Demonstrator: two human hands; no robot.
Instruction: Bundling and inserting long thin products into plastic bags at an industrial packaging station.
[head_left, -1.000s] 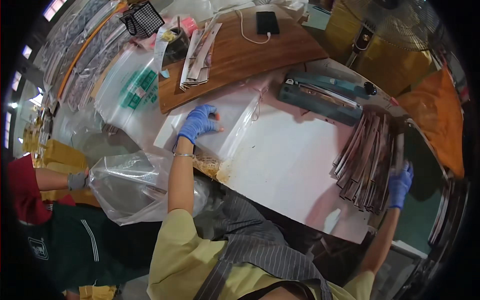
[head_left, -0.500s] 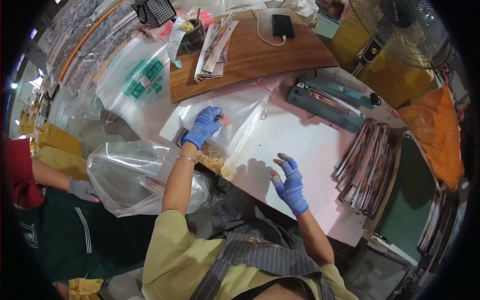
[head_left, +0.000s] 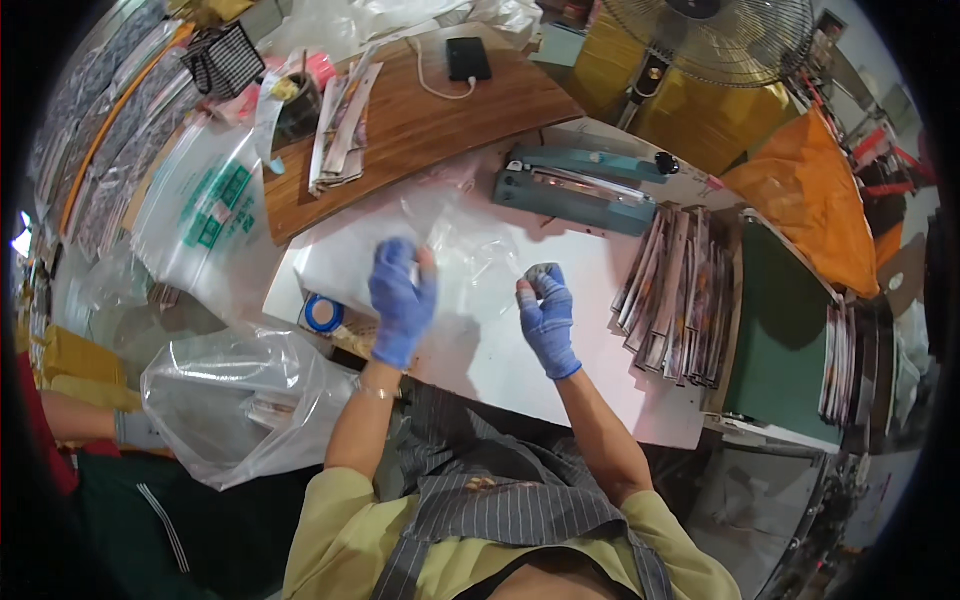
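Observation:
Both my hands wear blue knitted gloves with bare fingertips. My right hand [head_left: 548,318] is closed, thumb against fingers, at the edge of a thin clear plastic bag [head_left: 475,250] over the white worktop [head_left: 480,345]. My left hand [head_left: 402,300] is on the other side of that bag, smeared by motion, so its grip does not show. Behind it a stack of clear plastic bags [head_left: 345,245] lies on the worktop. A blue roll of tape [head_left: 322,313] sits at the worktop's left edge, beside my left wrist.
A teal bag sealer [head_left: 575,190] stands at the back. To the right is a row of flat printed packets [head_left: 675,295]. A wooden board [head_left: 420,115] holds a phone [head_left: 468,60]. At left, a co-worker's gloved hand [head_left: 138,430] is beside a large clear bag [head_left: 245,405]. A fan [head_left: 710,35] stands behind.
My left hand has come away from the bag stack toward the middle. A loose clear bag now spans between my hands, and my right hand has closed on it. The view has shifted right.

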